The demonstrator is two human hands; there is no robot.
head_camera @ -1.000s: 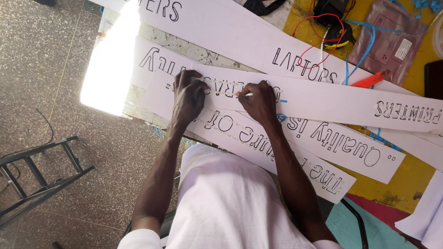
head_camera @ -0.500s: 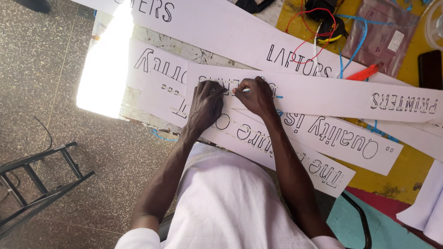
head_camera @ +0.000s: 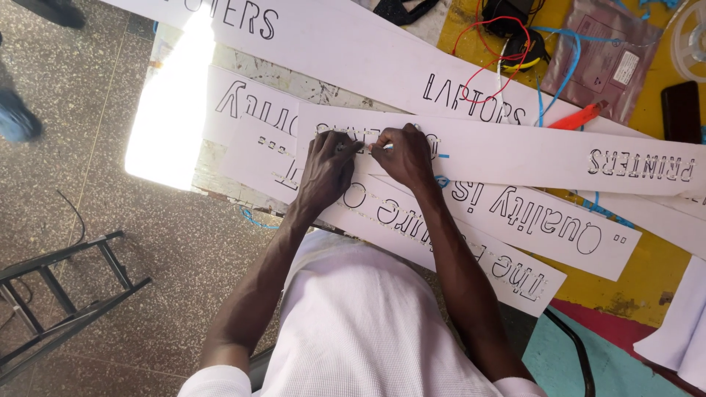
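My left hand (head_camera: 327, 167) and my right hand (head_camera: 403, 153) meet on a long white paper strip (head_camera: 515, 153) with outlined letters, lying across the table. The left hand's bent fingers press the strip down. The right hand's fingertips pinch a small pale object (head_camera: 384, 146) against the strip where tiny light dots follow the letters; I cannot tell what the object is. Two more lettered strips (head_camera: 559, 228) lie under it, nearer my body. A wider lettered sheet (head_camera: 353, 44) lies beyond.
Red and blue wires (head_camera: 507, 51), an orange tool (head_camera: 577, 117), a pinkish bag (head_camera: 599, 55) and a black phone (head_camera: 680, 110) sit on the yellow table (head_camera: 647, 283). A dark metal frame (head_camera: 66, 301) stands on the floor at left. Another person's leg (head_camera: 15, 117) shows at far left.
My left hand has slid right along the strip and curled its fingers next to the right hand. The right hand has stayed on the same letters.
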